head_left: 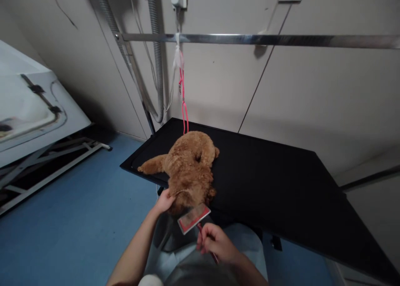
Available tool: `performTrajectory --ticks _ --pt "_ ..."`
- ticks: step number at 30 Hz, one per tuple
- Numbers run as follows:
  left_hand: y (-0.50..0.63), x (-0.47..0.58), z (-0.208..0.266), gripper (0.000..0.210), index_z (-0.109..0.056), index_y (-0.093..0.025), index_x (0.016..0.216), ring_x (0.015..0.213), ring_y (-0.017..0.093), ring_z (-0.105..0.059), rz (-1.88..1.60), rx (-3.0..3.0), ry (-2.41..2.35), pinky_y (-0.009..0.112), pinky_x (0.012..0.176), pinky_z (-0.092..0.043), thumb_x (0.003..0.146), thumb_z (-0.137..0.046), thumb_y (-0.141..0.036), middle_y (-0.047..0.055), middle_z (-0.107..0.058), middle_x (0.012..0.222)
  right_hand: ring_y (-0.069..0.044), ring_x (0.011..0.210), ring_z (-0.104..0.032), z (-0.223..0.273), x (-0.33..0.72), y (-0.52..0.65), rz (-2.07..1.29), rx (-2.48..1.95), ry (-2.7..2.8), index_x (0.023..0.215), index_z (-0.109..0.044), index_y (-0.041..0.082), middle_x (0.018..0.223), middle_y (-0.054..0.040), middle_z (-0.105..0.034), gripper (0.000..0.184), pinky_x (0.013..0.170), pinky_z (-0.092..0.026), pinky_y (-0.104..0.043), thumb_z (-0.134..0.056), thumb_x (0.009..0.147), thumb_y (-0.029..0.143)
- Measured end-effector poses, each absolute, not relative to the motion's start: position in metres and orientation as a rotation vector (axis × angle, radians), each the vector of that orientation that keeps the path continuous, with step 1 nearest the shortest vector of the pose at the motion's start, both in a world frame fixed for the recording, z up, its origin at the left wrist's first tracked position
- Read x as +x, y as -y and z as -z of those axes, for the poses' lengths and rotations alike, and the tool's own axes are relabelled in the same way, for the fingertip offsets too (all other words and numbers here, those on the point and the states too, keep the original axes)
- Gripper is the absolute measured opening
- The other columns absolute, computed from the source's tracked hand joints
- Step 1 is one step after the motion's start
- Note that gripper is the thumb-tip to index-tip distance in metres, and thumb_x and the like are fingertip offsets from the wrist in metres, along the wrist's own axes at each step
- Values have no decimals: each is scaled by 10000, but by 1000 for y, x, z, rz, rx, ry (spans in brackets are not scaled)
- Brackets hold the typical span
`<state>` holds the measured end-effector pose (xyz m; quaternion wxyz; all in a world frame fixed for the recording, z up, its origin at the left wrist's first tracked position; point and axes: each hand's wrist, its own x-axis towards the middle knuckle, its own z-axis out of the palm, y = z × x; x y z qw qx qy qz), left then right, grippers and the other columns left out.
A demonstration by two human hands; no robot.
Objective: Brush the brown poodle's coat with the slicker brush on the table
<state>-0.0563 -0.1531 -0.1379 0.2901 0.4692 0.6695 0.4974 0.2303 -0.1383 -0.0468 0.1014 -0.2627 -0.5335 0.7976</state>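
A curly brown dog [190,165] lies on the black grooming table [265,186], its near end at the table's front edge by my lap. My left hand [165,201] is closed on the dog's fur at the left of that near end. In my right hand [217,241] is a slicker brush [194,217], gripped by its thin dark red handle. The brush's flat red-and-grey pad lies just in front of the dog's fur; whether it touches cannot be made out. Fingers of my right hand wrap the handle below the pad.
A metal bar [225,39] runs above the table, with a pink grooming loop [184,111] hanging from it behind the dog. Grey ribbed hoses [158,57] run down the wall. A white tub [37,98] on a frame stands at left over the blue floor [93,219].
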Motion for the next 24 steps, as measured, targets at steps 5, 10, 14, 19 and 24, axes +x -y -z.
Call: performTrajectory --ticks 5,10,14,19,24 --pt "148 -60 144 300 -683 -114 918 914 230 -654 -1259 1334 -1793 376 890 -497 707 -555 -285 67 -732 949 -156 672 -627 57 221 135 -1693 -950 1795 1020 -479 243 879 -24 -643 228 613 -493 -290 -538 801 264" --pt "145 -62 142 281 -694 -120 890 896 236 -659 -1229 1379 -1821 374 882 -502 703 -555 -279 60 -737 924 -241 991 -592 52 190 109 -839 -1027 1975 1099 -525 178 1044 -126 -607 284 866 -472 -383 -466 823 213" --pt "144 -63 140 276 -696 -111 886 852 218 -663 -1185 1413 -1814 354 850 -515 734 -529 -269 55 -736 904 -196 876 -625 71 199 146 -886 -1007 2310 1034 -593 235 964 -63 -637 281 791 -489 -309 -432 827 134" --pt "141 -59 137 277 -693 -117 914 866 205 -659 -1105 1451 -1827 334 857 -514 740 -527 -255 47 -732 928 -161 861 -639 70 205 162 -1182 -894 2259 962 -638 244 904 -31 -677 295 778 -483 -263 -416 829 103" --pt "147 -55 110 228 -682 -142 851 877 221 -637 -1055 1481 -2012 351 862 -501 703 -509 -158 54 -705 893 -140 642 -622 85 188 133 -1495 -1036 2029 949 -654 167 774 -31 -652 248 603 -485 -249 -462 793 159"
